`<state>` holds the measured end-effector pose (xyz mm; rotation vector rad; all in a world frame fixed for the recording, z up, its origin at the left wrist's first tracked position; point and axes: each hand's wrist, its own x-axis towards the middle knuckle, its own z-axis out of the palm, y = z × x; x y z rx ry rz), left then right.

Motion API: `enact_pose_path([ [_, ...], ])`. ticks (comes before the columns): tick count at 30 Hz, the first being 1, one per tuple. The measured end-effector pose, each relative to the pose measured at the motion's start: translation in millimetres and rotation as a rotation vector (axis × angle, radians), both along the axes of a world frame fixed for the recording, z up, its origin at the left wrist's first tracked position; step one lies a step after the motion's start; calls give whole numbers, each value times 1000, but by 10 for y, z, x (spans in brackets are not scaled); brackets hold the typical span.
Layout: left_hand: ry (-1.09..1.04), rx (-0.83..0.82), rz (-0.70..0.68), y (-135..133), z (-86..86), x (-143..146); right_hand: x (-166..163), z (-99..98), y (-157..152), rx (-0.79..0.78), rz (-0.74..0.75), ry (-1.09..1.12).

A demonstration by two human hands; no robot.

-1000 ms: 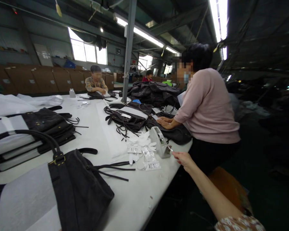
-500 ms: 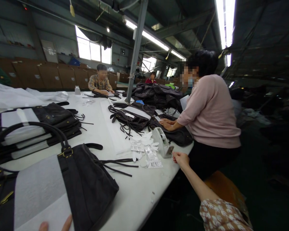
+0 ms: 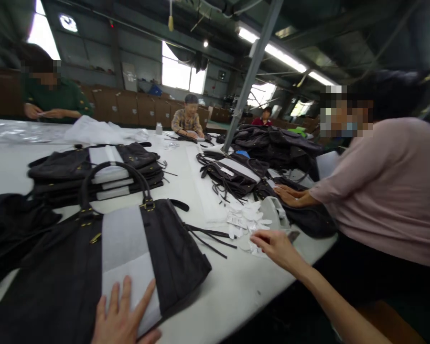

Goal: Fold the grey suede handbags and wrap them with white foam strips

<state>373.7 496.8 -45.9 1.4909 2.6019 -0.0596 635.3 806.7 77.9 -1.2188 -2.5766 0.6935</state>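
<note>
A dark handbag point(image 3: 181, 260) lies on the table in front of me, its handles standing up. Across its middle runs a band of white paper point(image 3: 123, 241). My left hand point(image 3: 120, 313) rests flat on the lower part of this paper, fingers spread. My right hand point(image 3: 277, 246) is raised over the table's right side, thumb and fingertips pinched together; whatever sits between them is too small to make out. Just behind it stands a grey tape dispenser point(image 3: 272, 211), partly hidden by the hand. White tags and small packets point(image 3: 241, 217) lie beside the dispenser.
Stacked dark bags with paper bands point(image 3: 143, 167) lie at the left, a black bag point(image 3: 17, 222) nearer. A co-worker in pink point(image 3: 383, 191) presses on a bag at the right. A metal post point(image 3: 252, 76) rises from the table. Other people sit along the far side.
My right hand has moved left, from the dispenser's cutting end to in front of it. The view has swung left, bringing more of my left hand and the bag into sight.
</note>
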Motion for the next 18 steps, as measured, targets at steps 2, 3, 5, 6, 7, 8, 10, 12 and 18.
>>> enact_pose_path([
  [2,-49,-1,9,-20,49,-5,-647,272,-269,-42,382,17],
  [3,-83,11,8,-26,61,-18,-963,398,-412,-95,570,23],
  [5,-148,44,13,-33,56,-68,-1563,586,-682,-248,916,18],
  [6,-176,62,14,-36,44,-97,-1849,636,-803,-325,1071,9],
  [7,-199,76,16,-39,29,-125,-2126,652,-914,-384,1211,-11],
  [8,-220,85,17,-42,14,-148,-2393,634,-1014,-414,1333,-39],
  [10,-251,92,21,-48,-14,-174,-2892,513,-1182,-370,1506,-139],
  [12,-271,106,19,-49,-43,-182,-3317,319,-1306,-190,1568,-346],
  [18,-269,167,11,-17,-194,-195,-4011,-290,-1502,185,1505,-725],
])
